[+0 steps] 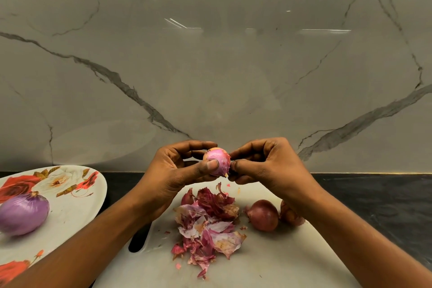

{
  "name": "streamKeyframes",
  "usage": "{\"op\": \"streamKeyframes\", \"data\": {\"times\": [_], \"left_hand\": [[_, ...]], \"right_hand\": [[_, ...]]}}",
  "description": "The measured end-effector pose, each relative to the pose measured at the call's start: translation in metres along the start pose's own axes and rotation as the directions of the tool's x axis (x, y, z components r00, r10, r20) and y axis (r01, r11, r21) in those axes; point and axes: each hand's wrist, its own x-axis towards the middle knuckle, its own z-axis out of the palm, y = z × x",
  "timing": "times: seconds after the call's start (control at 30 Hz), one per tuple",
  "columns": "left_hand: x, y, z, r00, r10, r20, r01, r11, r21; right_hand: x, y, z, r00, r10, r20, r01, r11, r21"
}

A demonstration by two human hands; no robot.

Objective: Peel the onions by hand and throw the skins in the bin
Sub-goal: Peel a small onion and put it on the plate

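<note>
In the head view, the left hand (177, 166) held a small onion (217, 162) in the air above the cutting board (268, 264), with the thumb pressed on its front and the other fingers curled behind it. The right hand (264, 163) had thumb and fingertips pinched together at the right lower edge of this onion. I could not tell whether a strip of skin was between them. The onion looked pink and mostly bare, with some pale skin left on top. Below the hands a pile of skins (208, 224) lay on the board. Just beside it was an unpeeled onion (263, 215), and another onion (289, 215) was half hidden behind the right wrist. A peeled onion (22, 214) rested on the flowered plate (77, 206) at the left.

Several things could go wrong, in my judgement. The bare onion is smooth, so a strong pull from the right hand could make it slip out of the left hand and fall on the skins or roll away. The last skin is thin and could tear into small bits. The right forearm was very near the hidden onion and could push it off the board. The skins are light and loose, and no bin was visible, so some could drop on the way.
</note>
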Motion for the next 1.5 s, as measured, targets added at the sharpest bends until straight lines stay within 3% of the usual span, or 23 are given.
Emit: {"op": "streamKeyframes", "data": {"times": [0.17, 0.37, 0.57, 0.73, 0.9, 1.13, 1.23, 1.37, 1.5], "left_hand": [[0.0024, -0.0009, -0.002, 1.0, 0.001, -0.012, -0.002, 0.999, -0.043], [0.003, -0.0036, 0.0001, 0.997, 0.04, -0.066, -0.037, 0.999, 0.039], [0.0019, -0.0041, 0.0013, 0.992, 0.107, -0.065, -0.098, 0.987, 0.131], [0.0013, -0.0034, 0.0022, 0.991, 0.112, -0.069, -0.102, 0.986, 0.132], [0.0006, -0.0008, 0.0015, 0.997, 0.055, -0.054, -0.055, 0.998, -0.001], [-0.0001, 0.0015, 0.0006, 0.998, 0.035, -0.046, -0.036, 0.999, -0.011], [-0.001, 0.0028, 0.0017, 0.999, 0.029, -0.042, -0.029, 1.0, 0.001], [-0.0015, 0.0038, 0.0033, 0.999, 0.026, -0.033, -0.026, 1.0, 0.012], [-0.0028, 0.0049, 0.0036, 1.0, 0.02, -0.017, -0.02, 1.0, -0.002]], "right_hand": [[0.0019, -0.0001, -0.0042, 0.998, -0.02, -0.058, 0.02, 1.0, 0.011], [-0.0011, -0.0009, -0.0008, 0.995, 0.06, 0.078, -0.059, 0.998, -0.018], [-0.0009, 0.0008, -0.0001, 0.996, 0.052, 0.073, -0.046, 0.996, -0.08], [-0.0002, 0.0035, 0.001, 0.999, -0.001, 0.038, 0.006, 0.991, -0.134], [0.0026, 0.0058, -0.0017, 0.998, -0.032, -0.052, 0.022, 0.984, -0.179], [0.0038, 0.007, -0.0039, 0.987, -0.083, -0.135, 0.071, 0.994, -0.089], [0.0021, 0.0033, -0.0029, 0.993, -0.09, -0.074, 0.09, 0.996, -0.007], [0.0004, 0.0045, -0.0009, 0.993, -0.107, 0.043, 0.109, 0.993, -0.055], [0.0022, 0.0082, -0.0012, 0.99, -0.121, 0.067, 0.124, 0.991, -0.046]]}}
